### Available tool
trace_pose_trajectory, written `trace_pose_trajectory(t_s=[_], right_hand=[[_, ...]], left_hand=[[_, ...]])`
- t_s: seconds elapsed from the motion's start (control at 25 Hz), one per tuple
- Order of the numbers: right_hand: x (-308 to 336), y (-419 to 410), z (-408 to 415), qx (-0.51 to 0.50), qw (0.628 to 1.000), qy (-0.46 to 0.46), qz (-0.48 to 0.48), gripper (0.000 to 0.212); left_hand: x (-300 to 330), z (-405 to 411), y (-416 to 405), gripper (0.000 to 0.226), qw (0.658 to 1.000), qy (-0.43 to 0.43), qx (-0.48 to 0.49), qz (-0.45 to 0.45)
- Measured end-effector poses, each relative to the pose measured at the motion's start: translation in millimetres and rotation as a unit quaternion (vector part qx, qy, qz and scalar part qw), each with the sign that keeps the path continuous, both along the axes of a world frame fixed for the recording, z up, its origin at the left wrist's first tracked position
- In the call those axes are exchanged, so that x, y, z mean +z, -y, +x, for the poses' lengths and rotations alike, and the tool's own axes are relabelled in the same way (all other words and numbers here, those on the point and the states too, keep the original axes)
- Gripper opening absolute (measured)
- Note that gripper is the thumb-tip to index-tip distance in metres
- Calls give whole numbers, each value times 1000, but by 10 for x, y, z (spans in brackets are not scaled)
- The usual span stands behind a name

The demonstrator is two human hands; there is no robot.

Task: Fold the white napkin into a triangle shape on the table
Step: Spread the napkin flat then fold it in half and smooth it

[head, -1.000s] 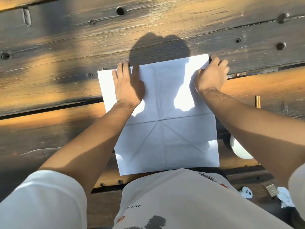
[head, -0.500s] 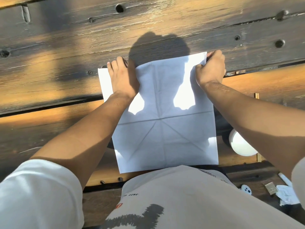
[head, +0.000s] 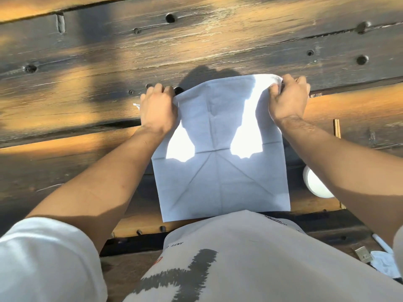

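Observation:
A white square napkin [head: 220,175], marked by old crease lines, lies on the dark wooden table [head: 109,62] right in front of me. Its near half rests flat. Its far edge is raised off the wood and bunched. My left hand [head: 158,110] pinches the far left corner of the napkin. My right hand [head: 287,99] pinches the far right corner. A small tip of the left corner sticks out beyond my left hand. Shadows of my head and hands fall across the napkin's far half.
A round white object [head: 316,184] sits below the table edge, right of the napkin, partly hidden by my right forearm. Small white items [head: 379,260] lie at the lower right. The planks have bolt holes [head: 170,17] and gaps. My shirt covers the napkin's near edge.
Both hands slid from lying flat on the napkin up to its far corners and closed on them. The far edge has risen off the table and curled.

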State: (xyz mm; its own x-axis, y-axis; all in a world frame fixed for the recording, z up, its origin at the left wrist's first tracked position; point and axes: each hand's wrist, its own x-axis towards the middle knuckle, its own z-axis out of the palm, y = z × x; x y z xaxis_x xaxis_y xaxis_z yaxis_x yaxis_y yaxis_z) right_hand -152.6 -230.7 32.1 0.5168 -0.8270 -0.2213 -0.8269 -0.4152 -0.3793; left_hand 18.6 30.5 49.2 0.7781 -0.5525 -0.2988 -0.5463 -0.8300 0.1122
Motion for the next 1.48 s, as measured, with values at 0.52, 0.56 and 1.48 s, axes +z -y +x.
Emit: trace_pose_trajectory(t_s=[0.52,0.56,1.48], right_hand=[[179,244,218,-76,993,60,65,17],[157,275,257,-80,993,57,72,18],[-227,-149,310,98,986,132,-9,32]], left_hand=[[175,394,-168,28,997,65,28,-37],[156,430,-126,28,997,69,26,-33],[-427,0,136,53,986,62,-28,-149]])
